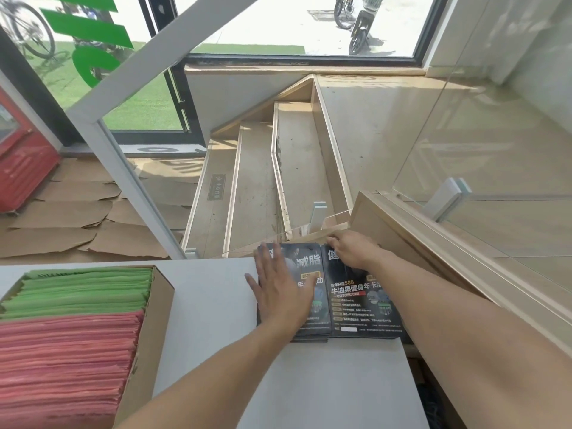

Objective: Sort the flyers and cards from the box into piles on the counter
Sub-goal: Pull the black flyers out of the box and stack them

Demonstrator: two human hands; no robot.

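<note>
Two piles of dark flyers lie side by side at the far right of the white counter (210,305). My left hand (281,286) rests flat, fingers straight, on the left pile (312,264). My right hand (349,247) lies over the top edge of the right pile (362,301); its fingertips curl over the far edge and I cannot tell whether they pinch it. At the left stands a cardboard box (154,320) packed with upright green cards (83,289) at the back and pink cards (65,360) in front.
Beyond the counter's far edge a staircase (257,187) drops down behind a glass panel. A wooden ledge (433,249) with a glass balustrade runs along the right. Flattened cardboard sheets (77,212) cover the floor at the left.
</note>
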